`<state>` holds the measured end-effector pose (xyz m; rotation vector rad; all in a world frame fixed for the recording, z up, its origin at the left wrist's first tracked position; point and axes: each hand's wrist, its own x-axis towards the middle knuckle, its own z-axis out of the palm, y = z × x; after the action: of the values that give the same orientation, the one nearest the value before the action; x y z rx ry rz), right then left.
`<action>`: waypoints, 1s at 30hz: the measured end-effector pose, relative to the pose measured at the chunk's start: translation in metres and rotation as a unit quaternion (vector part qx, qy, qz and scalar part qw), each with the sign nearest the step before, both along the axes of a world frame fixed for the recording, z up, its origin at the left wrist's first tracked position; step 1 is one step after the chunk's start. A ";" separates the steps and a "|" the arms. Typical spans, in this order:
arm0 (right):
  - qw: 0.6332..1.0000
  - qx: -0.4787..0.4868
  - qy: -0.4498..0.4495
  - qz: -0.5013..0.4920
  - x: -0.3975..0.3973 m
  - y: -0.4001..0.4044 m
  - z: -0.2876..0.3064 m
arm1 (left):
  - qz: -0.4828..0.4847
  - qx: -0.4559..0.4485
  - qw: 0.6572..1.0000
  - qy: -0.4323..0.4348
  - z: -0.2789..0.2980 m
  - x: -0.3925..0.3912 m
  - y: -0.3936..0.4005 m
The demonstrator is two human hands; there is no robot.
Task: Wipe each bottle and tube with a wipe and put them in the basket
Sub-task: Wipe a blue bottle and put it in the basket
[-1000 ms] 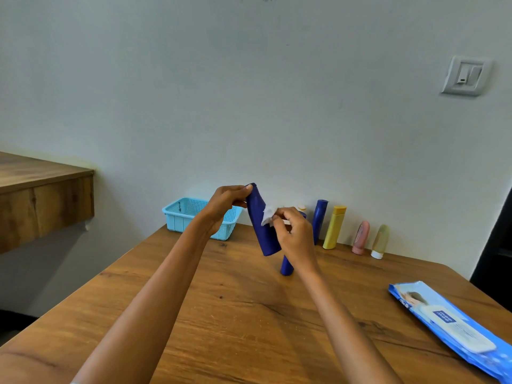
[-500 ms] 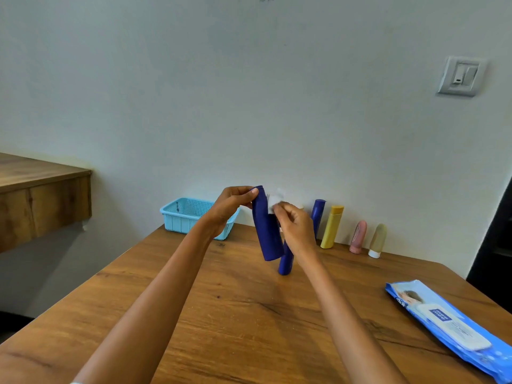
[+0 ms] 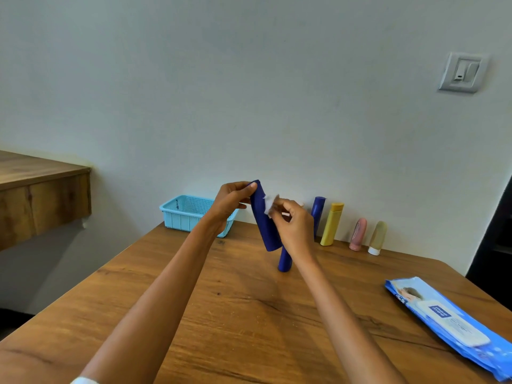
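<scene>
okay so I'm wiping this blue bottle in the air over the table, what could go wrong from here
The left hand pinches the blue bottle only near its top while the right hand rubs it with the wipe; it might slip. If it drops, it could topple the blue tube standing just beneath.

Both bare forearms reach forward, left hand (image 3: 231,202) and right hand (image 3: 294,228) raised close together, fingers curled.

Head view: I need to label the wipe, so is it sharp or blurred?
Head view: the wipe in the right hand is motion-smeared against the dark blue bottle; the table grain is sharp; wide-angle bending near the edges.
</scene>
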<state>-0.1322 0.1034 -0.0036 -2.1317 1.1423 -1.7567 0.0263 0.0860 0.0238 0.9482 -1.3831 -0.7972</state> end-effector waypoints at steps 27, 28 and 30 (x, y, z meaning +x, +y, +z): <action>0.987 -0.078 0.137 0.005 -0.009 0.002 -0.019 | 0.040 -0.012 0.982 0.185 0.008 0.022 -0.002; 0.991 -0.064 0.118 0.001 -0.009 0.001 -0.020 | 0.040 -0.014 0.982 0.183 0.008 0.022 -0.003; 0.995 -0.037 0.089 -0.003 -0.009 -0.001 -0.020 | 0.038 -0.014 0.984 0.174 0.007 0.021 -0.004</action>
<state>-0.1415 0.1022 -0.0231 -2.3712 1.1415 -1.6661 0.0476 0.0824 0.0310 0.7918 -1.0468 -0.8384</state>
